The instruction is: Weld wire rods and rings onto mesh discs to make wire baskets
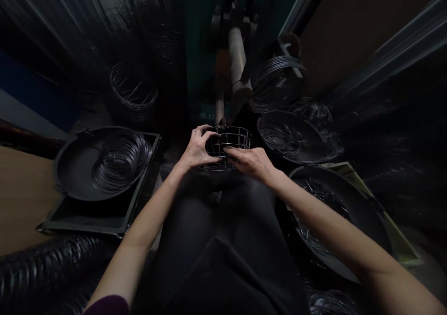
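Observation:
A small round wire basket (239,137) of thin metal rods is held in front of me, just beyond my knees and near the lower end of a machine. My left hand (196,151) grips its left side, thumb below and fingers curled over the upper wires. My right hand (252,162) is closed at the near side of the basket, with fingertips pressed together on its wires. Whether a loose wire piece is also between the right fingers is too dark to make out. The basket's far lower part is hidden in shadow.
A machine with a pale cylindrical arm (237,54) stands straight ahead. To the left, a dark pan (78,166) with wire rings rests on a crate (84,224). On the right are a pan of wire rings (307,143) and a pan of short rods (370,217).

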`<state>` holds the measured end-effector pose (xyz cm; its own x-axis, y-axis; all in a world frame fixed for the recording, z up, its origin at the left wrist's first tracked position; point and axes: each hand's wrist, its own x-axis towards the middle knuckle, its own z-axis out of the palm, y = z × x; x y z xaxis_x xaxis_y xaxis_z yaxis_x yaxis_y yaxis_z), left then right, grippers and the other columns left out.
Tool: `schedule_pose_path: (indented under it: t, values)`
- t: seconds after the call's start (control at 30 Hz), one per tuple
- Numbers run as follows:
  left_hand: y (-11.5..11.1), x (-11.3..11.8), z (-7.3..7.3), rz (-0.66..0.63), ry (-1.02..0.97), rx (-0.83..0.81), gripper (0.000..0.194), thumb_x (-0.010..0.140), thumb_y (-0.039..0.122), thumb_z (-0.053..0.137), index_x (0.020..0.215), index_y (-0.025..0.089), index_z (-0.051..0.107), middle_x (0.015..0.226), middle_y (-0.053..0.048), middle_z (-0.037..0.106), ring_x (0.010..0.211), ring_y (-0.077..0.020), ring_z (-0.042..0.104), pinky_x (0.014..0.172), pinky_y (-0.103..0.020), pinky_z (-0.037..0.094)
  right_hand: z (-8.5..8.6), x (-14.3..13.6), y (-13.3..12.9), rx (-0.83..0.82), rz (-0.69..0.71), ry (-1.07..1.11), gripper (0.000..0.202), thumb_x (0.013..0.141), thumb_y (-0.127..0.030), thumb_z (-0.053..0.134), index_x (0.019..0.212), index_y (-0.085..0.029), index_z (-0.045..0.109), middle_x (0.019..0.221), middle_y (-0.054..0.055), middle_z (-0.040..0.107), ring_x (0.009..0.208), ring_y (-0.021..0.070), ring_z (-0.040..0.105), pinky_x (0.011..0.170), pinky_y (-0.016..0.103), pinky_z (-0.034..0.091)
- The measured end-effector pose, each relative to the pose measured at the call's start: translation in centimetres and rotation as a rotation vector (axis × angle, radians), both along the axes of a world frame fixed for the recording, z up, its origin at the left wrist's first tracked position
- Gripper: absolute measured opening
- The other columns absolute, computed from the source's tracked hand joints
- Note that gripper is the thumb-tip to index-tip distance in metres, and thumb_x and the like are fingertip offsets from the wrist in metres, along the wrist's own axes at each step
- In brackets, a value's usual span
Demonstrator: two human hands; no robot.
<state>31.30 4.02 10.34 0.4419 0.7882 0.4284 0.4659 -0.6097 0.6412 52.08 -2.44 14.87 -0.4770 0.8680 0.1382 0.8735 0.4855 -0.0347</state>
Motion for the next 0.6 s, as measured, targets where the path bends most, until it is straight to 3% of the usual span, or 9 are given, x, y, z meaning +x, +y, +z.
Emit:
schedule_pose_path:
  t: [0.43, 0.6]
  values:
    - [2.5, 0.5, 0.8, 0.011, 0.018, -0.025, 0.071, 0.052, 0.037, 0.092, 0.115, 0.024, 0.06, 0.128, -0.01, 0.047, 0.123, -0.0325, 0.046, 0.108, -0.051, 0.042, 0.9, 0.3, 2.4, 0.018, -0.025, -0.017, 0.031, 0.094, -0.03, 0.057, 0.123, -0.028, 0.067, 0.114, 0.002, 0.072, 0.089, 0.0208, 0.072, 0.06, 0.027, 0.047]
    - [2.9, 0.5, 1.2, 0.012, 0.036, -0.05, 0.071, 0.052, 0.04, 0.091, 0.114, 0.023, 0.061, 0.122, -0.009, 0.051, 0.119, -0.0312, 0.049, 0.107, -0.05, 0.043, 0.4, 0.7, 1.7, 0.057, -0.072, 0.1, 0.032, 0.094, -0.028, 0.059, 0.125, -0.027, 0.065, 0.114, 0.004, 0.072, 0.094, 0.0206, 0.069, 0.066, 0.026, 0.047]
